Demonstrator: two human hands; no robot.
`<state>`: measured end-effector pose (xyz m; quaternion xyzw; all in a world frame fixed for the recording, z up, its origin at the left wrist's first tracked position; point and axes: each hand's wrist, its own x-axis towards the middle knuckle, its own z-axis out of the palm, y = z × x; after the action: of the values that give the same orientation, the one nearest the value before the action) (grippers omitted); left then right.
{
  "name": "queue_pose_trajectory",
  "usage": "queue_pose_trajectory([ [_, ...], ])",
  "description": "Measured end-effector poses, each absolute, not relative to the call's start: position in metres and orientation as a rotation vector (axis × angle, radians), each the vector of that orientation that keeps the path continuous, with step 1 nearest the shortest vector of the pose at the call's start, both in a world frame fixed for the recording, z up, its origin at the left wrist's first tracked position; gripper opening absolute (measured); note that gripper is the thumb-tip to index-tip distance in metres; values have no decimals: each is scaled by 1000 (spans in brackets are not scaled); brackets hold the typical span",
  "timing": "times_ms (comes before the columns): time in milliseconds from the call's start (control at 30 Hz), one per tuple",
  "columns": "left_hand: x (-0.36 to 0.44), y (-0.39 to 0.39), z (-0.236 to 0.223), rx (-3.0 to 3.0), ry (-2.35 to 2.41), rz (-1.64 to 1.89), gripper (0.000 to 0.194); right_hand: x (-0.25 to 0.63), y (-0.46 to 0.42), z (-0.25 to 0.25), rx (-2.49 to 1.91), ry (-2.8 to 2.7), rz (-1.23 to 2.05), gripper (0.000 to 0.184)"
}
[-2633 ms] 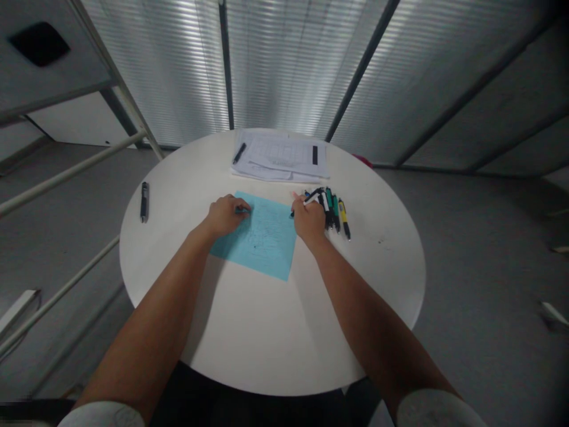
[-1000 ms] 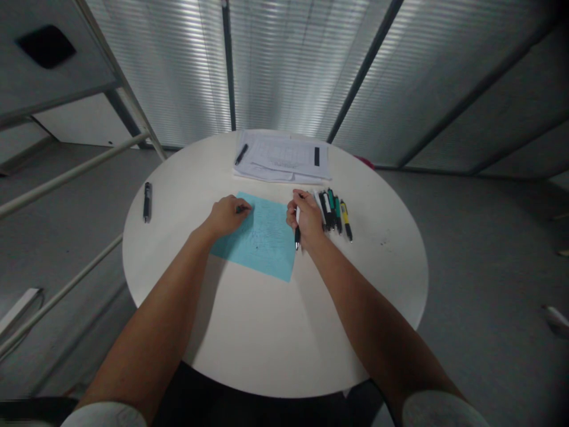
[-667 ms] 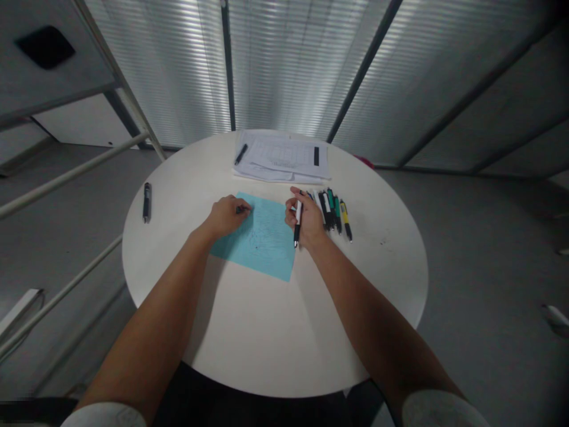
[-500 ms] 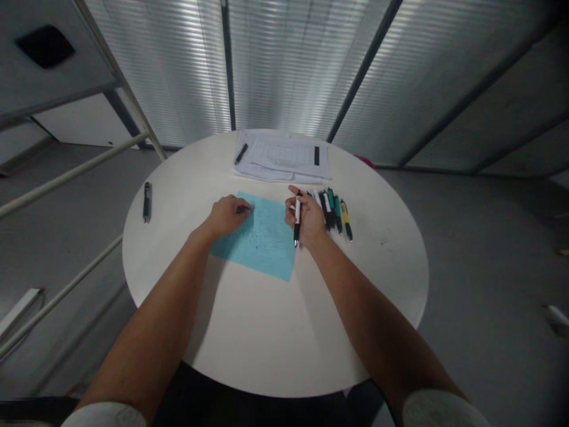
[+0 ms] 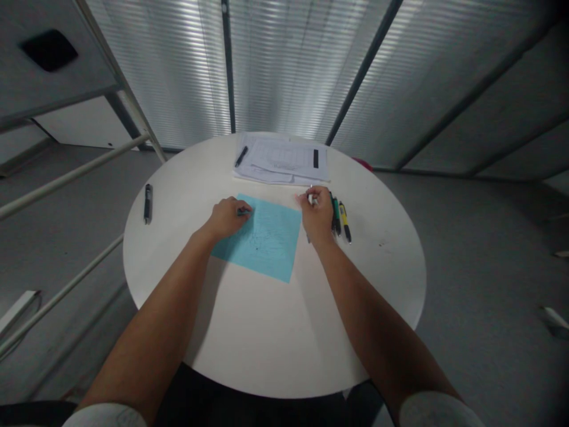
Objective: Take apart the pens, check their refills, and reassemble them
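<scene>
My left hand point(image 5: 227, 217) rests on the left part of a light blue sheet of paper point(image 5: 278, 237) covered with faint writing. Its fingers are closed on a dark pen point(image 5: 243, 211), of which only a short end shows. Just right of the sheet, my right hand point(image 5: 318, 214) is closed with its back up. Between its thumb and fingers shows part of a white pen point(image 5: 312, 200); the rest is hidden. Beside this hand lie several pens, among them a green pen point(image 5: 336, 216) and a yellow pen point(image 5: 345, 222); the hand covers others.
A stack of printed papers point(image 5: 284, 159) lies at the far side of the round white table point(image 5: 258, 332), with a black pen point(image 5: 241, 156) on it. Another black pen point(image 5: 147, 203) is near the left edge. A metal rail point(image 5: 75, 175) stands left of the table.
My right hand has turned from palm up to palm down and shifted slightly right, over the row of pens. The white pen in it has swung round. My left hand stays put.
</scene>
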<state>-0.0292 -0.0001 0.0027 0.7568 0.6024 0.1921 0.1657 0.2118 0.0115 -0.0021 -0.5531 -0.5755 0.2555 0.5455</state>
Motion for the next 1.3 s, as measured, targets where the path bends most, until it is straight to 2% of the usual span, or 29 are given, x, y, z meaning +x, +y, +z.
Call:
queue_pose_trajectory([
  [33,-29,0,3,2153,1717,547,31,213,9,-1,-1400,-1428,398,28],
  [100,-28,-1,4,2145,1720,547,31,212,3,0,-1518,-1596,179,47],
  [200,-28,-1,4,2139,1723,538,31,209,-3,0,-1616,-1787,72,64],
  [300,-29,0,3,2146,1715,539,32,207,-5,-2,-1659,-1903,29,68],
  [400,-30,1,1,2148,1700,554,31,206,-4,-4,-1678,-1993,-56,65],
  [600,-29,1,0,2152,1701,578,31,207,-4,-6,-1804,-1986,-180,42],
  [833,-29,1,0,2162,1711,579,30,201,-8,-1,-1823,-1998,-212,30],
  [1300,-31,2,-3,2185,1706,583,29,205,-10,2,-2001,-1977,-214,32],
])
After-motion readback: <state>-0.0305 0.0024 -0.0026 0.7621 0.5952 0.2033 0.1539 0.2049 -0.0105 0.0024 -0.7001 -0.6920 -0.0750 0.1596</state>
